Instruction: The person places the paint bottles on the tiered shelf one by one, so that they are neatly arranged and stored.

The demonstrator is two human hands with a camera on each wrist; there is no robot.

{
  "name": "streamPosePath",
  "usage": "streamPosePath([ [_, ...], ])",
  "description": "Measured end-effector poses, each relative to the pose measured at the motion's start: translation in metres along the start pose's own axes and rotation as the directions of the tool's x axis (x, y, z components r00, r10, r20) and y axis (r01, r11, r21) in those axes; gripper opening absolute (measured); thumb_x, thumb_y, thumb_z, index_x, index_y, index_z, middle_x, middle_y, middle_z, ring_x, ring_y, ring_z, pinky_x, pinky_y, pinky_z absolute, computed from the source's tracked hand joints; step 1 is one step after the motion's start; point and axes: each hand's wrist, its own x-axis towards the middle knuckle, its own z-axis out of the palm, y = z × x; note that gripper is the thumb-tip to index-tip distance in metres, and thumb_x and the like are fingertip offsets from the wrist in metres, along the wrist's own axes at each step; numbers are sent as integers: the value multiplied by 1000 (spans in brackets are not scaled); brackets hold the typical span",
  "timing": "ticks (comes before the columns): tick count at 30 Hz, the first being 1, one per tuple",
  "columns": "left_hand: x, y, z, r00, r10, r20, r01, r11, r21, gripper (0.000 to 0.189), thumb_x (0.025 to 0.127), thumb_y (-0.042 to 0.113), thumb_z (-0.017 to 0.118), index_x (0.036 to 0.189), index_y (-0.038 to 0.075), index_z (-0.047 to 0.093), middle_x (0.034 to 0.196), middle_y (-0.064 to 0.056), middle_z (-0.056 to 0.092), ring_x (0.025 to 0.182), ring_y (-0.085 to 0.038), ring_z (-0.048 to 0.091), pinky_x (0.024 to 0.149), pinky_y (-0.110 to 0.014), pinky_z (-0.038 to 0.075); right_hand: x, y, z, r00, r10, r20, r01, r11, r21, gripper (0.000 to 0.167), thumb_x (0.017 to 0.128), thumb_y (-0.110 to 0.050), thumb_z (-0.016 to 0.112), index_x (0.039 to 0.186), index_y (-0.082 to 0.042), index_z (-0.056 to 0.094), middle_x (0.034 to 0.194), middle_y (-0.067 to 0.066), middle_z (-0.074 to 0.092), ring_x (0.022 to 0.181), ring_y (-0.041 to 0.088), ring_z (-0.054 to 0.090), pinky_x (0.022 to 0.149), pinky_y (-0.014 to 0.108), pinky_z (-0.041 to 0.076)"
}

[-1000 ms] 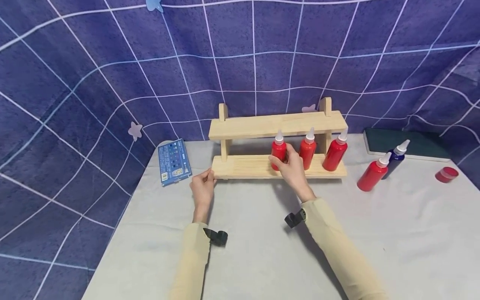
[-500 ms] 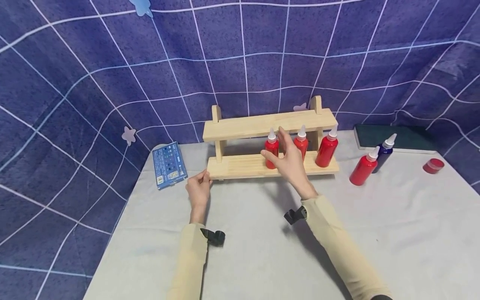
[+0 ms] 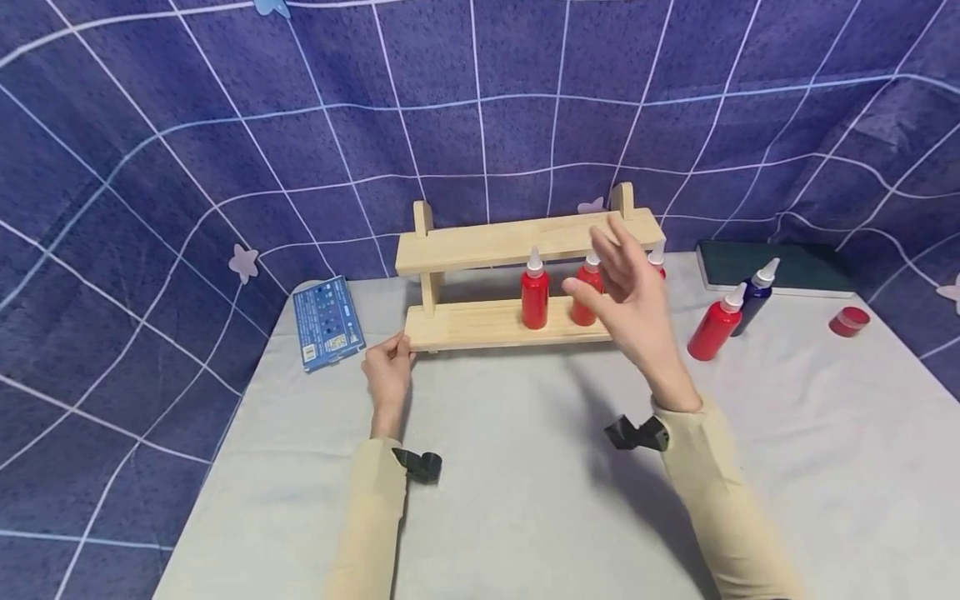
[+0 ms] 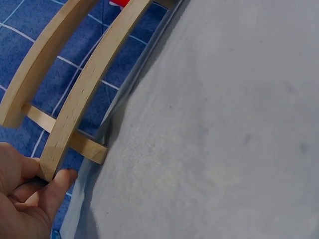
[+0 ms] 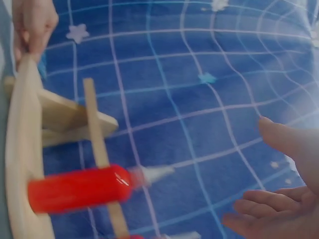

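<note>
A two-tier wooden rack [image 3: 468, 323] stands against the curtain, and my left hand [image 3: 387, 375] pinches the left end of its lower board, thumb and fingers on either side of the wood [image 4: 75, 107]. Three red squeeze bottles with white nozzles are on that board: a leftmost red bottle [image 3: 535, 300] stands upright, a middle red bottle [image 3: 586, 302] is beside it, and a right red bottle [image 3: 657, 262] is mostly hidden by my hand. My right hand [image 3: 636, 312] hovers in front of them, fingers spread and holding nothing, apart from the bottles in the right wrist view.
Right of the rack, another red bottle [image 3: 716, 329] and a dark blue bottle [image 3: 756, 296] stand on the table. Behind them lies a dark green flat board [image 3: 776, 265]; a small red-lidded pot [image 3: 850, 322] is farther right. A blue box [image 3: 328, 323] lies left of the rack.
My right hand has let go of the leftmost red bottle on the rack and drawn away to the right and toward me. My left hand has kept its hold on the rack.
</note>
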Motion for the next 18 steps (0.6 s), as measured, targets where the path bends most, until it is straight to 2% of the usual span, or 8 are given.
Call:
streamPosePath([
  [5, -1, 1, 0, 1000, 3, 2, -3, 1000, 0, 26, 97, 10, 58, 116, -4, 68, 109, -23, 69, 92, -29, 72, 67, -9, 58, -5, -10, -31, 994, 24, -105, -19, 999, 41, 83, 82, 3, 75, 152, -13, 33, 149, 14, 45, 138, 24, 43, 117, 37, 37],
  [11, 0, 3, 1, 1000, 12, 9, -12, 1000, -17, 28, 99, 11, 57, 119, -6, 65, 112, -26, 67, 95, -30, 71, 71, -12, 59, -7, -7, -69, 969, 28, -245, -23, 999, 25, 80, 80, 5, 76, 149, -13, 39, 145, 15, 49, 135, 23, 47, 116, 35, 37],
  [15, 0, 2, 1, 1000, 6, 4, -5, 1000, -19, 29, 99, 12, 57, 121, -5, 64, 114, -26, 67, 96, -30, 71, 72, -13, 59, -10, -2, -93, 952, 36, -304, -54, 997, -50, 80, 80, 5, 75, 149, -14, 39, 145, 12, 50, 134, 22, 47, 116, 34, 37],
  [18, -2, 0, 2, 1000, -2, 2, 2, 1000, -13, 29, 99, 12, 57, 121, -4, 65, 113, -25, 67, 96, -30, 71, 71, -12, 59, -14, 4, -110, 941, 64, -333, -116, 983, -140, 81, 83, 0, 76, 151, -18, 36, 148, 10, 48, 135, 21, 46, 116, 33, 37],
])
